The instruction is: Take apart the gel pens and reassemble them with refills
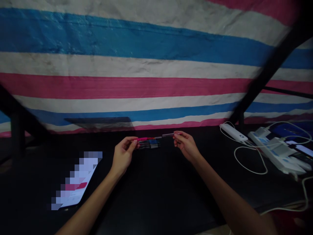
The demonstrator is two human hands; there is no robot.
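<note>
Pinched in my left hand point(124, 150) is a pink pen point(144, 139), held level and pointing right. My right hand point(186, 145) has its fingers closed on the right end of a thin clear tube point(168, 134), which looks like a pen part. A small gap separates the tube from the pen's tip. Several dark pens point(149, 144), some with blue parts, lie side by side on the black table point(156, 189) just below the pink pen, close to my left fingertips.
A lit phone point(77, 182) lies at the left. On the right are a white power bank point(234, 132), a power strip point(281, 156) with plugs, looping white cables and a blue item point(292, 130). Dark frame bars and a striped sheet point(146, 88) stand behind.
</note>
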